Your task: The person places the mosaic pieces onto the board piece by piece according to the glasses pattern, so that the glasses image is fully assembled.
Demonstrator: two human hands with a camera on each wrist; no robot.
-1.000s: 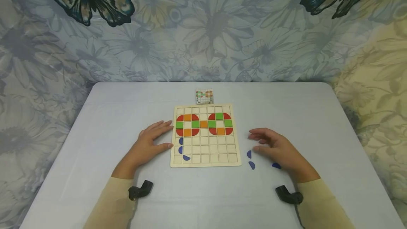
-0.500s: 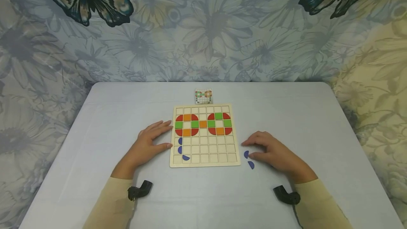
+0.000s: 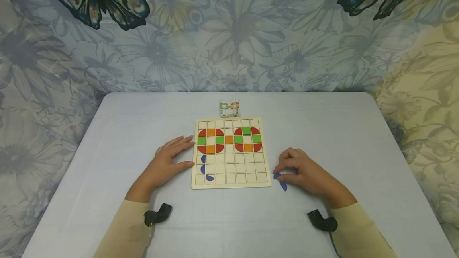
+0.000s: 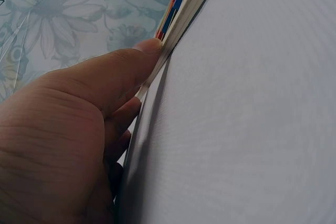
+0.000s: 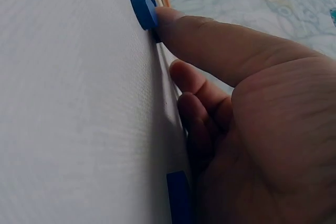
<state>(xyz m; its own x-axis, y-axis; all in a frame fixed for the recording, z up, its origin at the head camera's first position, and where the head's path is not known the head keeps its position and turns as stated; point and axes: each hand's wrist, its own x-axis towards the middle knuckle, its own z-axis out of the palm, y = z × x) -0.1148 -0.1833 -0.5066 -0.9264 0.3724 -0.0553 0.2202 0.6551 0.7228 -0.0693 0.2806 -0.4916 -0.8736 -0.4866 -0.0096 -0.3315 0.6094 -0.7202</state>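
Note:
A pale wooden grid board (image 3: 236,168) lies on the table, bearing red, green and orange pieces in two rings and several blue half-circles at its lower left. My left hand (image 3: 168,160) rests at the board's left edge, fingers extended, the thumb touching its side in the left wrist view. Right of the board, my right hand (image 3: 305,172) pinches a blue half-circle piece (image 3: 276,176) between thumb and forefinger. A second blue half-circle (image 3: 283,186) lies just below the thumb. One more blue piece (image 5: 179,198) shows near the palm in the right wrist view; the hand hides it from the head view.
A small pattern card (image 3: 229,108) lies at the board's far edge. The white-covered table (image 3: 229,222) ends at a flowered cloth backdrop (image 3: 236,51). A black wrist mount (image 3: 157,214) sits at the left sleeve, another mount (image 3: 322,221) at the right.
My right hand has moved left and down to the blue half-circle, and its thumb and forefinger have closed on it. That piece has turned and shifted slightly left. My left hand stays in place.

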